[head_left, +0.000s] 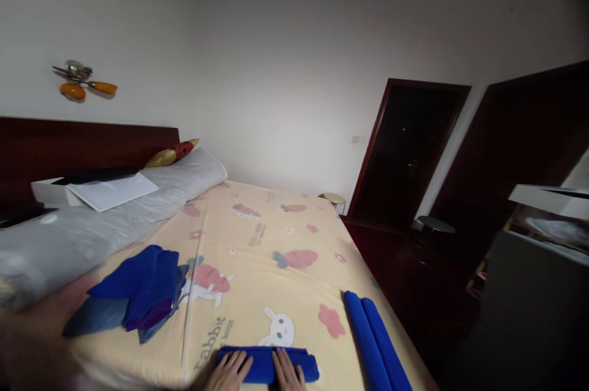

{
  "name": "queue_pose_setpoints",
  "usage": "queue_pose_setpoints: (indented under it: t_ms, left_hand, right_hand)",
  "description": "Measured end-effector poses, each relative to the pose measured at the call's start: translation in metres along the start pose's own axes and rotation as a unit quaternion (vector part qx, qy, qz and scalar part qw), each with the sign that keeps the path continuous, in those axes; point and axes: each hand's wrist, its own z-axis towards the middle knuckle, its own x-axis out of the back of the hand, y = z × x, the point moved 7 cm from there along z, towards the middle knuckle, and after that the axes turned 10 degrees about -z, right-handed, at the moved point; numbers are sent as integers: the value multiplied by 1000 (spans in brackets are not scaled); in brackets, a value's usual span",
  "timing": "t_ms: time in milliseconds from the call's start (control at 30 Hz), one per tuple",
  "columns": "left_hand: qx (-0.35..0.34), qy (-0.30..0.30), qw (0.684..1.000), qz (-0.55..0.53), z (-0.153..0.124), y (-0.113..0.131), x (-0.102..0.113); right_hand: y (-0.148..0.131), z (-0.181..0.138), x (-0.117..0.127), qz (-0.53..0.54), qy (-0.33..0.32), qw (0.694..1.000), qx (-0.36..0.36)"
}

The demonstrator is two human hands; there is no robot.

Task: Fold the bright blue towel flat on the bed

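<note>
left hand [229,371] and right hand [288,371], fingers flat and slightly spread, pressing rolled blue towel [267,362] onto bed [257,243] to keep it tight; two finished rolls [375,342] alongside.

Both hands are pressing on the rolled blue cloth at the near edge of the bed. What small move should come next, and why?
Probably lift the rolled blue cloth and lay it beside the two blue rolls on the right. The left hand and right hand rest flat on it and it looks fully rolled.
</note>
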Motion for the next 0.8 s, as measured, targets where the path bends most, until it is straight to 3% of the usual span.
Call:
queue_pose_setpoints:
  t_ms: [167, 267, 367, 467, 567, 633, 700, 800]
  left_hand:
    - [47, -5, 999, 12, 0, -16, 15]
    - [72, 18, 997, -7, 3, -17, 21]
    - [82, 30, 996, -5, 5, -13, 22]
    - [78, 24, 996, 16, 8, -7, 18]
    - [12, -6, 1000, -3, 11, 4, 8]
    - [-19, -20, 999, -22, 10, 6, 3]
    - [-4, -20, 999, -32, 6, -3, 5]
    - [73, -23, 996, -46, -5, -23, 16]
  right_hand:
    - [47, 21, 24, -13, -107, 994, 7]
    - [60, 28, 39, -14, -109, 994, -4]
    - [55, 27, 41, -15, -102, 994, -23]
    - [34, 22, 32, -33, -58, 997, -34]
    - [-1, 16, 18, -23, -1, 1000, 13]
    - [-17, 14, 7, 2, -15, 998, 56]
    - [-13, 14, 5, 17, -39, 997, 66]
    - [24, 16, 26, 4, -39, 999, 12]
